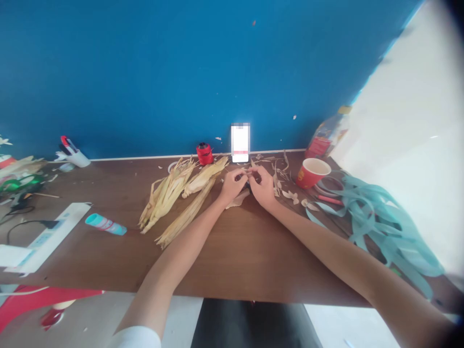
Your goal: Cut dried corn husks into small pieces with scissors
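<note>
My left hand [233,185] and my right hand [263,186] meet near the back of the brown table [246,251]. Thumbs and fingertips are pinched together on both, around something small that I cannot make out. Below them lies a pale, flat piece of husk [238,198], and a small dark thing shows between the hands. Dried corn husks [168,195] lie in bundles left of my left hand, one long strip [186,215] near that forearm. Cut husk pieces [290,196] are scattered right of my right hand.
Against the blue wall stand a lit phone [240,142] and a red spool-like item [205,153]. A red paper cup [313,173], a bottle [328,133] and tangled teal ribbon [380,217] are at the right. Leftward lie a blue tube [106,224] and a power strip [54,237].
</note>
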`<state>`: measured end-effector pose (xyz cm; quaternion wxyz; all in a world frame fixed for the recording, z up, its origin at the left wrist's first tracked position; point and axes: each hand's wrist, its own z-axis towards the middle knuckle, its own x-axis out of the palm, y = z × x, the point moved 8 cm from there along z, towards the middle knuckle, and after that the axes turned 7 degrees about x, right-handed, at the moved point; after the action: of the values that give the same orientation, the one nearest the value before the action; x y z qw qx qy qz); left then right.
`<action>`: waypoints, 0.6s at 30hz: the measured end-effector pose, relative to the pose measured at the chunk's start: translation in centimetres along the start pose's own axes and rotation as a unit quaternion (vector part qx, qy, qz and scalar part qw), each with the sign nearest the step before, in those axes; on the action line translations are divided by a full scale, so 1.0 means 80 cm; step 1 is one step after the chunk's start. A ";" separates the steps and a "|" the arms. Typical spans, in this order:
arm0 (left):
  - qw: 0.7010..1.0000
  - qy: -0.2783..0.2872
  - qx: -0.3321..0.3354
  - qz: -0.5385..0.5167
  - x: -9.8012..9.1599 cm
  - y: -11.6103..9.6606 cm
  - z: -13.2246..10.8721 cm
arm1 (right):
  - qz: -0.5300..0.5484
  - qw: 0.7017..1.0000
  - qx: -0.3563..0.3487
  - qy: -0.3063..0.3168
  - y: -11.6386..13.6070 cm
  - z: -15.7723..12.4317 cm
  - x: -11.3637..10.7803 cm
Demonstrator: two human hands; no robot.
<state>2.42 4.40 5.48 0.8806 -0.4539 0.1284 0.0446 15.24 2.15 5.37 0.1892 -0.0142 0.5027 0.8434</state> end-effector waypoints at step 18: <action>0.999 -0.020 0.021 0.035 -0.003 -0.003 0.000 | -0.002 0.999 0.045 -0.008 -0.002 0.000 -0.004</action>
<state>2.26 4.25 5.76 0.8903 -0.4294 0.1276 0.0816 15.63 2.13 5.34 0.1953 -0.0001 0.5384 0.8197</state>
